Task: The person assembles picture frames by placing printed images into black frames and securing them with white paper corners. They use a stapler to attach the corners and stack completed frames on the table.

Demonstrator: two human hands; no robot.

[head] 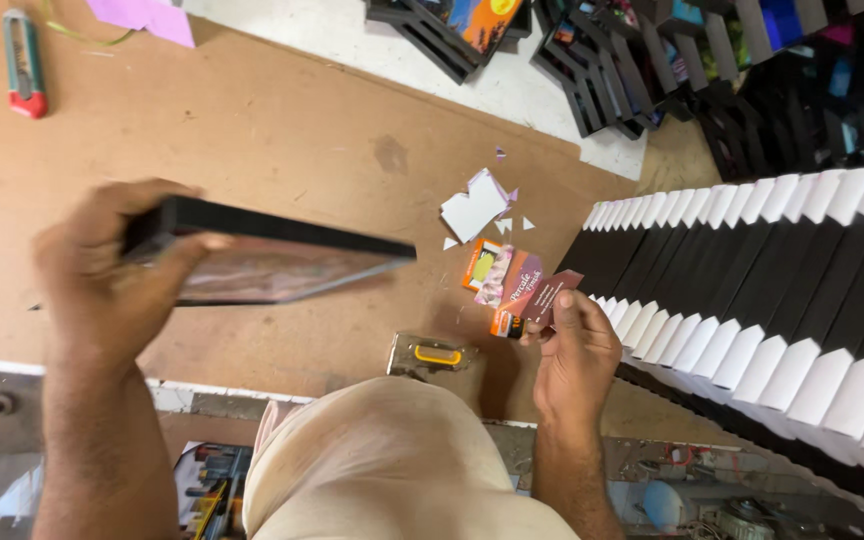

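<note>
A flat black-edged frame point(272, 255), glossy on its face and tilted, is gripped at its left end by the left hand point(102, 275) in the left middle of the frame. A small printed card point(537, 300), maroon with orange, is pinched between the fingers of the right hand point(574, 350) at lower centre. The fitting of card to frame appears to be the step in hand, and bringing the two together calls for a level frame. On the brown fibreboard table point(282, 130) paper scraps point(477, 205), a metal stapler point(430, 355), and, upper left, a utility knife point(24, 62) are seen; folded black-and-white stands point(772, 290) are ranked at right.

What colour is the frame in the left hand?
Black rectangular picture frame, clearest in the head view.
</note>
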